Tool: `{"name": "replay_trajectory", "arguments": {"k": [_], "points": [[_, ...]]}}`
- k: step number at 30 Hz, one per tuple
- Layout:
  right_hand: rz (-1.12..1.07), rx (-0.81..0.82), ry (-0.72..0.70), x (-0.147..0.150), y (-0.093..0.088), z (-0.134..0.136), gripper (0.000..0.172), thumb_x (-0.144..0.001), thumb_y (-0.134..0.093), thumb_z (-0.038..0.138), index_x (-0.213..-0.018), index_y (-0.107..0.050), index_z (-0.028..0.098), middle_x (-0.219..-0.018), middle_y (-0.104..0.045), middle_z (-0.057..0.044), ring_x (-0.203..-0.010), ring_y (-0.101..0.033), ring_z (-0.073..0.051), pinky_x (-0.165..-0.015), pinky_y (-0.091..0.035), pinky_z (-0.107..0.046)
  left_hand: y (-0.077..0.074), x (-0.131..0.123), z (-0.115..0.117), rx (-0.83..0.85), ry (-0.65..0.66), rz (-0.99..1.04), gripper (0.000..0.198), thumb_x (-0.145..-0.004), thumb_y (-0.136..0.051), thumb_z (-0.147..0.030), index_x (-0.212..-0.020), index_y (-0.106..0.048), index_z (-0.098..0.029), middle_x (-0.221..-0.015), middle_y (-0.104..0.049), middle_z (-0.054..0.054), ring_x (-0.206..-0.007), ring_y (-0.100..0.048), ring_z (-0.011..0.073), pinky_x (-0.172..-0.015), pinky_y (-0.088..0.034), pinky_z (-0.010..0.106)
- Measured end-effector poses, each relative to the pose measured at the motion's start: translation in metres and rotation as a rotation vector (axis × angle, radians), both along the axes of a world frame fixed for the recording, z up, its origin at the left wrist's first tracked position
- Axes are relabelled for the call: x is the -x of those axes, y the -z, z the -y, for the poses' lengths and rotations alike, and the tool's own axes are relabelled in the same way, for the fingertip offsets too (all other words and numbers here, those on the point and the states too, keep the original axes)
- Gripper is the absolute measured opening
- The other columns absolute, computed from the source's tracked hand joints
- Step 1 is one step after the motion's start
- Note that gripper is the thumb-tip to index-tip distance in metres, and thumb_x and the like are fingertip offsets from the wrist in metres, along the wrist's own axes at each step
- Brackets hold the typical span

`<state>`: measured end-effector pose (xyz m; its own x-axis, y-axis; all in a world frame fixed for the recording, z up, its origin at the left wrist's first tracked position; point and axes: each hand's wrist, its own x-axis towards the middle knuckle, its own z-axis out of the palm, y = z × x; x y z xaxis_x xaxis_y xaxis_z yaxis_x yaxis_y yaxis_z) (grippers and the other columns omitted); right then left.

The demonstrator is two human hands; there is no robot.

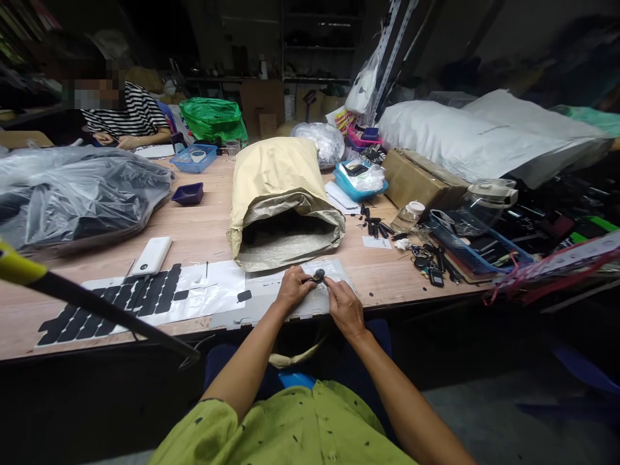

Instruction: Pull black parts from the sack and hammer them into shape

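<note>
A small black round-headed part [318,275] is held up between my two hands over the table's front edge. My left hand [293,289] pinches it from the left. From the other side, the closed fingers of my right hand [345,309] grip its edge. Its exact kind is too small to make out. Under both hands lies a pale grey sheet [271,298]. Just beyond them a large cream sack [278,171] lies with its mouth toward me, the inside dark. To the left, black adhesive pads [162,292] lie on white backing beside a white power bank-like box [152,256].
Clear plastic bags [82,194] fill the far left, near a purple tray [188,194]. A cardboard box [421,177], a jar [407,217] and a blue basket [484,242] stand right. A dark rod [106,310] crosses the left front. A person [140,116] sits at the back left.
</note>
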<state>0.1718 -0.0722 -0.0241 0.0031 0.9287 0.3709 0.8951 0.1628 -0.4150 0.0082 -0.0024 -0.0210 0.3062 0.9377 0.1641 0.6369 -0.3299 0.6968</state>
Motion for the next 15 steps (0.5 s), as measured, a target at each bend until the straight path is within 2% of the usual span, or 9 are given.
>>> {"name": "replay_trajectory", "arguments": {"k": [4,9,15], "points": [[0.059,-0.017,0.144,-0.028,0.001,-0.022,0.04,-0.095,-0.043,0.018,-0.124,-0.069,0.025,-0.099,-0.064,-0.008,-0.094,-0.055,-0.019,-0.083,-0.042,-0.027,0.001,0.0,-0.001,0.01,-0.019,0.011,0.012,-0.079,-0.075,-0.027,-0.089,-0.08,-0.024,-0.077,-0.061,0.003,-0.082,-0.053,0.0189,-0.078,-0.044,0.033],[0.138,0.081,0.385,-0.068,0.002,-0.057,0.033,-0.09,-0.051,0.018,-0.114,-0.074,0.025,-0.088,-0.059,-0.007,-0.085,-0.047,-0.02,-0.072,-0.033,-0.029,-0.001,-0.002,0.002,-0.004,-0.05,-0.008,0.011,-0.077,-0.074,-0.024,-0.088,-0.078,-0.022,-0.08,-0.062,0.004,-0.085,-0.055,0.0197,-0.079,-0.044,0.034],[0.167,0.138,0.505,-0.065,0.001,-0.073,0.034,-0.093,-0.05,0.021,-0.12,-0.07,0.024,-0.097,-0.058,-0.01,-0.09,-0.047,-0.021,-0.071,-0.029,-0.031,-0.006,0.0,0.001,0.013,-0.025,-0.049,0.009,-0.078,-0.073,-0.024,-0.087,-0.075,-0.022,-0.084,-0.063,0.004,-0.087,-0.056,0.0206,-0.083,-0.045,0.035]]}}
